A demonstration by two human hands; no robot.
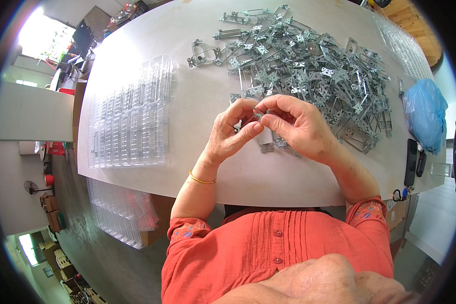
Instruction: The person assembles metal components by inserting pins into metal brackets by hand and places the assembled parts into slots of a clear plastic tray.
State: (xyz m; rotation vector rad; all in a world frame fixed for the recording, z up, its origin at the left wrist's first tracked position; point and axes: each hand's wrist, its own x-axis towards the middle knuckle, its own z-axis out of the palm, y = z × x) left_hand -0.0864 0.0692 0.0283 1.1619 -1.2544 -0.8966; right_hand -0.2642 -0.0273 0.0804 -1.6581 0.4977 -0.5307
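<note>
Both my hands meet over the near side of the table, thumbs and forefingers pinched together. My left hand (231, 127) and my right hand (301, 129) share a small grey metal bracket (258, 112) at their fingertips; the fingers cover most of it. Just beyond them spreads a large heap of metal brackets (314, 71), plates joined by thin rods, tangled together. A few more brackets (267, 147) lie on the table beneath my hands, partly hidden by them. To the left of my left hand lies a clear plastic tray (131, 114) with rows of narrow compartments.
A blue plastic bag (425, 114) sits at the table's right side, near a black handheld device (411, 162). Another clear tray (403, 45) lies at the far right. Below the table's left front edge, clear trays (119, 210) are stacked beside a cardboard box (159, 218).
</note>
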